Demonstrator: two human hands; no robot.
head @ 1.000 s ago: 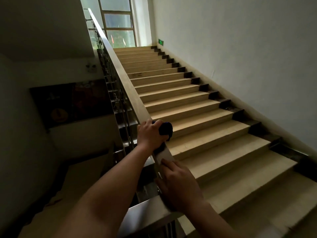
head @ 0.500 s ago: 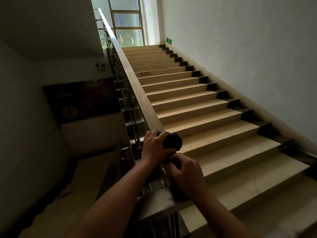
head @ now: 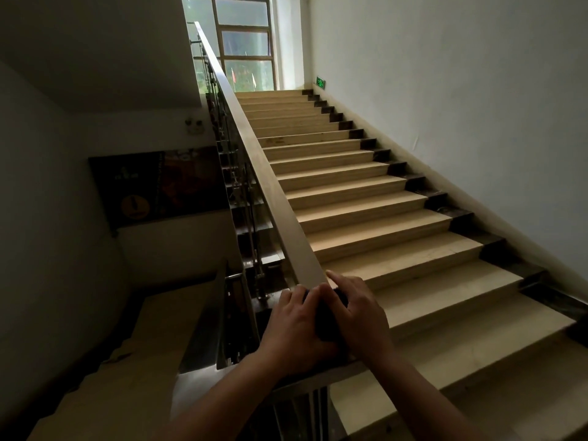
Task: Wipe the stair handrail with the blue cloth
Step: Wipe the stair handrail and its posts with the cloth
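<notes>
Both hands now meet at the foot of the long metal stair handrail (head: 276,198), the right hand (head: 359,316) having joined the left hand (head: 294,326) to clamp the dark blue cloth (head: 327,323) between them, suggesting a regrip before wiping upward.

At my twelve o'clock a flight of tan stairs (head: 366,214) climbs to a tall window (head: 243,43) with dark frames. Dark skirting blocks (head: 436,198) step up the stairs' edge at two o'clock, under a plain white wall (head: 461,74). A green exit sign (head: 320,82) glows near the top. At nine o'clock I see a dark poster (head: 156,186) on the wall.
</notes>
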